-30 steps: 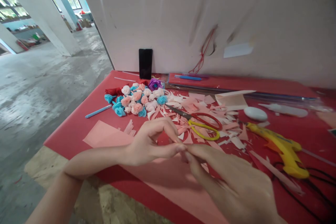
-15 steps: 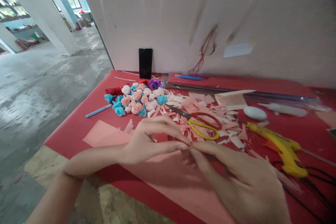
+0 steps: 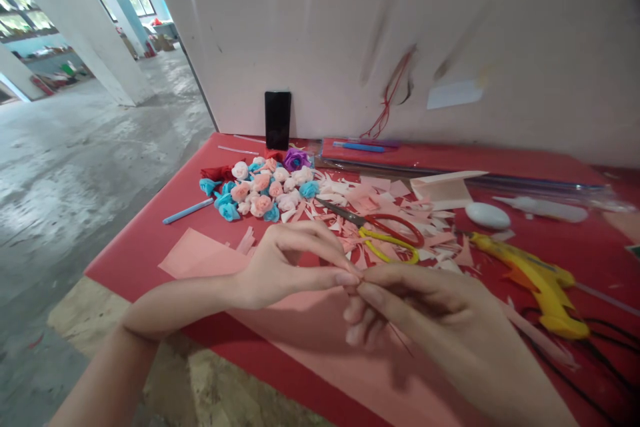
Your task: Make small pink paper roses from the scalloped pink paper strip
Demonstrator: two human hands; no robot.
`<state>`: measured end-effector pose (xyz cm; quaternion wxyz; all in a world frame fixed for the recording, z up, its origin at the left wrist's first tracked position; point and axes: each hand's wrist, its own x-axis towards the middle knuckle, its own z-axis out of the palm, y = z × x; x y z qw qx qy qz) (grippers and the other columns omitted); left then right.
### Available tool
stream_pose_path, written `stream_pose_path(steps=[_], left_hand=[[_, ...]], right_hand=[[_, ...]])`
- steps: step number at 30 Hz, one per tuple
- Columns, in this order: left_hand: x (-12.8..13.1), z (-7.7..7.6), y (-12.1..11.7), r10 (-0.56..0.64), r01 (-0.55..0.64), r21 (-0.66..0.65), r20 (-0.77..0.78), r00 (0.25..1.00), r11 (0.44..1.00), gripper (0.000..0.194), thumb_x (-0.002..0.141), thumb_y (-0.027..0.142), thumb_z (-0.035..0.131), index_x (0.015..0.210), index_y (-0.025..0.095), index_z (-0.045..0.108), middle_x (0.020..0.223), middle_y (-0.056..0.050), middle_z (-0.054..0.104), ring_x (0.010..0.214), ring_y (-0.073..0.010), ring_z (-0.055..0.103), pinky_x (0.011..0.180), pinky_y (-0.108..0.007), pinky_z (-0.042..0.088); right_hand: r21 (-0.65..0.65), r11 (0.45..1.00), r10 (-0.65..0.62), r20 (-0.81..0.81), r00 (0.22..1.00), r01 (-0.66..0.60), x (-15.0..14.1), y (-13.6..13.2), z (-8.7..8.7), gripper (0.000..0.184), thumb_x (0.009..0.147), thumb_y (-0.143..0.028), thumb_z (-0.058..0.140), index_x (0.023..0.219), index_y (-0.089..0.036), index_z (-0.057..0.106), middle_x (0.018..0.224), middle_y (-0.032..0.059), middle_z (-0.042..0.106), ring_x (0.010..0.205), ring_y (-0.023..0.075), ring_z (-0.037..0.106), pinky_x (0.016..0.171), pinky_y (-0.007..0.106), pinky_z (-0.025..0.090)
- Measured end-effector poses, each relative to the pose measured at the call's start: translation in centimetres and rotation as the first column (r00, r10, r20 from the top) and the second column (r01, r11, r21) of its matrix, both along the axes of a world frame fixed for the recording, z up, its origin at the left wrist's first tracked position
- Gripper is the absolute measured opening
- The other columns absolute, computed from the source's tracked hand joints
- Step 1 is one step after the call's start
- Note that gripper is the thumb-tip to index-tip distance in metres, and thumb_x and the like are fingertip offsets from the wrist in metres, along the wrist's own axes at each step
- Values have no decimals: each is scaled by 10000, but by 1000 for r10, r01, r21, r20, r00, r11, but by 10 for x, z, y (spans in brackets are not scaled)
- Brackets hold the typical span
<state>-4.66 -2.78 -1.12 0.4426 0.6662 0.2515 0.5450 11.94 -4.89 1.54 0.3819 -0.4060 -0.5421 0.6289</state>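
At the left of the red bench (image 3: 150, 233) lies a blue pen (image 3: 187, 211), and a pink paper sheet (image 3: 345, 373) stretches from near it, under both hands, toward the lower right. Behind, blue, white, pink, red and purple paper flowers (image 3: 261, 205) sit in a heap, with a black phone (image 3: 278, 120) leaning upright against the white panel (image 3: 330, 47). The left hand (image 3: 290, 270) is narrowed to a pinch above the sheet, thumb and forefinger together. Scissors (image 3: 357, 219) with red and yellow handles rest among paper scraps (image 3: 363, 200) beyond the hands. The right hand (image 3: 440, 320) pinches too, its fingertips meeting the left's; whatever sits between them is too small to tell. A thin dark strand (image 3: 400, 339) shows below its thumb. Farther right lie a white oval object (image 3: 487, 215), a yellow glue gun (image 3: 537, 280) and a translucent bottle (image 3: 547, 208).
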Motion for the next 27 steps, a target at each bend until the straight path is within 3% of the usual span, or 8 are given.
stream_pose_path(steps=[3, 7, 10, 12, 17, 21, 24, 27], left_hand=[[1, -3, 0, 23, -24, 5, 34, 999, 1000, 56, 716, 119, 729, 695, 170, 716, 639, -5, 631, 626, -85, 561, 617, -210, 482], [4, -9, 0, 55, -61, 56, 96, 994, 997, 53, 723, 131, 723, 705, 174, 699, 647, -1, 629, 631, -89, 561, 630, -224, 486], [5, -11, -1, 50, -59, 88, 107, 993, 994, 52, 731, 150, 720, 704, 169, 680, 646, -1, 617, 635, -93, 555, 632, -233, 483], [5, -12, 0, 40, -51, 104, 97, 994, 993, 64, 740, 167, 715, 699, 166, 665, 644, -2, 611, 637, -95, 553, 631, -236, 481], [6, -10, 1, 52, -59, 141, 55, 997, 988, 113, 770, 204, 689, 686, 161, 626, 637, -5, 600, 644, -99, 551, 642, -241, 485], [5, -9, 1, 62, -66, 195, 25, 998, 979, 121, 771, 206, 683, 690, 164, 604, 638, -3, 593, 632, -101, 547, 627, -243, 488], [5, -9, 2, 68, -67, 213, 2, 998, 975, 120, 769, 189, 680, 695, 164, 589, 647, 0, 586, 636, -99, 544, 625, -237, 486], [4, -8, 2, 62, -58, 201, -14, 998, 978, 112, 768, 163, 677, 709, 159, 582, 667, 1, 580, 659, -94, 544, 657, -230, 483]], right_hand=[[314, 949, -30, 180, 983, -28, 6, 1, -5, 115, 794, -208, 602, 736, -250, 692, 584, -51, 702, 501, 94, 663, 507, 124, 538], [715, 680, -262, 442, 858, -161, 12, -1, -13, 158, 869, -206, 514, 810, -232, 658, 665, -27, 720, 532, 122, 670, 517, 179, 526], [819, 535, -368, 447, 815, -207, 11, -5, -17, 191, 905, -178, 448, 853, -212, 629, 600, -24, 682, 468, 108, 627, 517, 187, 500], [836, 501, -386, 447, 807, -223, 10, -6, -18, 211, 913, -162, 425, 827, -210, 612, 530, -33, 632, 416, 100, 581, 496, 188, 475], [860, 460, -386, 417, 823, -220, 7, -5, -18, 264, 910, -140, 409, 710, -228, 558, 480, -50, 568, 362, 88, 505, 450, 205, 409], [852, 473, -374, 425, 824, -224, 7, -4, -19, 306, 919, -155, 391, 658, -227, 533, 483, -47, 569, 379, 86, 515, 458, 201, 410], [819, 524, -350, 456, 818, -233, 6, -3, -20, 334, 931, -197, 378, 640, -219, 540, 525, -34, 617, 407, 86, 551, 461, 186, 433], [748, 631, -276, 465, 841, -206, 6, 0, -17, 313, 920, -229, 407, 657, -213, 574, 589, -21, 666, 488, 103, 625, 436, 169, 446]])
